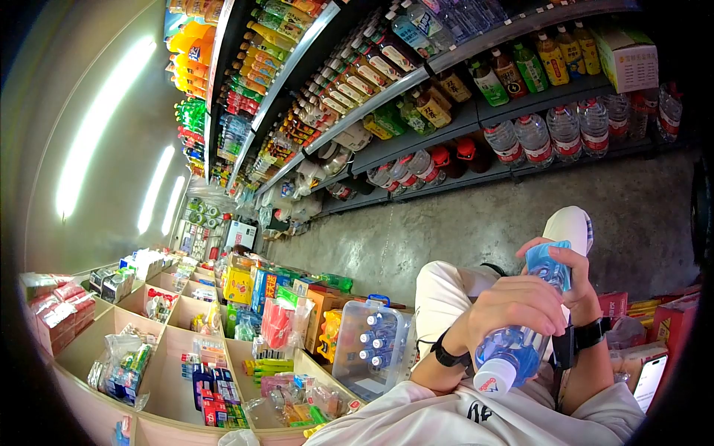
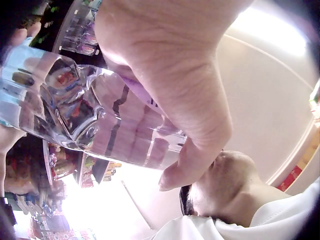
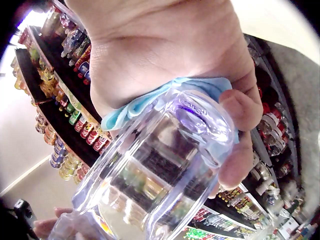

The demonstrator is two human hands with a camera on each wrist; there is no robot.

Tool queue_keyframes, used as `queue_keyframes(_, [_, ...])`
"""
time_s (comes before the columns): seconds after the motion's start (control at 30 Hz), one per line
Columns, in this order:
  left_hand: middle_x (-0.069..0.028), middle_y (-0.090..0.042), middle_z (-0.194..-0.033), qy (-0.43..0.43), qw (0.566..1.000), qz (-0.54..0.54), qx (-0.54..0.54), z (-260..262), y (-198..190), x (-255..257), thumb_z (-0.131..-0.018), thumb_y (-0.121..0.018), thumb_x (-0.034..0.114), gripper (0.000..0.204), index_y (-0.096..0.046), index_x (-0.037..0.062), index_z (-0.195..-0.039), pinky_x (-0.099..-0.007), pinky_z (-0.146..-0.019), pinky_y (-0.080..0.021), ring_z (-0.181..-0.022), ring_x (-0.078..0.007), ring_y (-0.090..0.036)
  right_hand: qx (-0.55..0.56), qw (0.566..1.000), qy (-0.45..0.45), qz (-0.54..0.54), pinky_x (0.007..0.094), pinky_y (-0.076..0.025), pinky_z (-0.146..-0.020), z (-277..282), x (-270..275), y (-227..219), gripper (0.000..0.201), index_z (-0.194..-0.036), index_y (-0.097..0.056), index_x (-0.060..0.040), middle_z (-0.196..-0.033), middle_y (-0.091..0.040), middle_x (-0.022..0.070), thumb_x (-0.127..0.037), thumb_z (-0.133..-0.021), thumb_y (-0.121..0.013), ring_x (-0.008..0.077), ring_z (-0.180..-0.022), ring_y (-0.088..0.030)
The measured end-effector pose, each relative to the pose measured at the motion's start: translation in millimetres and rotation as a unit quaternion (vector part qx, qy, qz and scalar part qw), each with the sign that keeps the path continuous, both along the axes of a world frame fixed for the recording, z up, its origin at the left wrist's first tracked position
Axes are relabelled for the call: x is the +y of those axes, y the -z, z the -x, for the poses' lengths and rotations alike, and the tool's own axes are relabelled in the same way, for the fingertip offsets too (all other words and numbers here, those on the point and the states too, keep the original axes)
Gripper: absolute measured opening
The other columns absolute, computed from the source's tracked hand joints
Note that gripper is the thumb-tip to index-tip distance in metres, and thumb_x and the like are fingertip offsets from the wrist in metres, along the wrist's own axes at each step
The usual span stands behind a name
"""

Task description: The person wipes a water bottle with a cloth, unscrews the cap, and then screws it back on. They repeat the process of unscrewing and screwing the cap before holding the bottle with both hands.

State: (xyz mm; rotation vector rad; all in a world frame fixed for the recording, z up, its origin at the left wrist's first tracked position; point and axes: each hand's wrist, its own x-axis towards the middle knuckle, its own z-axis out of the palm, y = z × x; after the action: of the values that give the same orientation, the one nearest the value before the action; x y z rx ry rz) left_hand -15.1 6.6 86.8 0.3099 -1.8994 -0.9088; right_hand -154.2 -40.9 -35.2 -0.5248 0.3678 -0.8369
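Left hand: the left hand [image 1: 517,305] arched palm-down over the bottle [image 1: 513,347], fingers and thumb curled round its body.
Right hand: the right hand [image 1: 573,267] bent its fingers round the base end, pressing a blue cloth [image 3: 135,110] to it.
Grip: both were closed, spread about as wide as the bottle.
Bottle: it lay tilted between the hands, its white cap [image 1: 494,377] at the end nearer the shirt [image 1: 446,416].
Counts: one bottle, one cloth, two black wristbands, one phone [image 1: 651,383] to the grip's lower right; left of the grip, one clear bin [image 1: 343,357] held several white-capped bottles [image 1: 379,343], overlapping too much to count.
Writing: the cap bore red lettering, too small to read; dark shirt lettering was only partly visible.
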Motion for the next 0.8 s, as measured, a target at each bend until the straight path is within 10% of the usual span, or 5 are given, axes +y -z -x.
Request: queue_keyframes(0.8, [-0.0173, -0.071, -0.093, 0.003, 1.0, -0.003, 0.002, 2.0, -1.3, -0.5, -0.081, -0.083, 0.026, 0.044, -0.058, 0.0045, -0.111, -0.0529, -0.079, -0.056, -0.082, -0.0346, -0.071, -0.002, 1.0, 0.027, -0.005, 0.0307, -0.055, -0.073, -1.4, 2.1, -2.2, 0.056, -0.111, -0.068, 0.004, -0.087, -0.071, 0.0169, -0.043, -0.081, -0.063, 0.0242, -0.077, -0.071])
